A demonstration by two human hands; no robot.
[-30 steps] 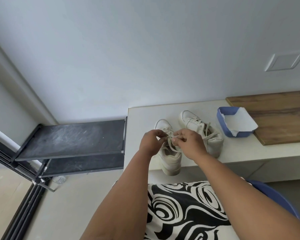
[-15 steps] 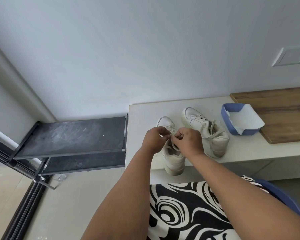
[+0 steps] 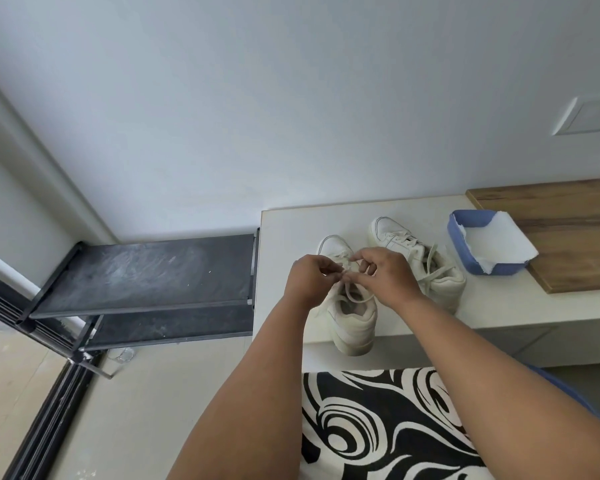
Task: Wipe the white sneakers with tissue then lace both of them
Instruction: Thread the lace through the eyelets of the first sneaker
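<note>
- The left hand [image 3: 310, 277] and the right hand [image 3: 383, 278] meet over the near sneaker [image 3: 352, 317], each with fingertips pinched on a strand of its shoelace [image 3: 355, 296]; a loop of the lace hangs down over the shoe's opening.
- This looks like the tying or final threading stage on that shoe. To do it well, I would keep both strands taut and even, draw the loop snug against the tongue rather than yanking it, and hold the pinch close to the eyelets so that the lace does not twist.
- The near sneaker sits at the front edge of the counter [image 3: 284, 230], its heel overhanging the edge towards the person. A hard pull towards the body could tip it off, so the pull is better directed sideways.
- The far sneaker [image 3: 430, 268] lies just beside it on the right, further back on the counter, with its laces lying loose across the top; whether they are fully threaded I cannot tell.
- Right of that stands a blue tray [image 3: 456, 237] with white tissue [image 3: 496, 244] draped in it, partly on a wooden board [image 3: 568, 230].
- Count: two hands, two white sneakers, one blue tray, one sheet or wad of tissue, one wooden board.
- Left of the counter stands a dark rack [image 3: 146, 271] with two shelves visible.
</note>
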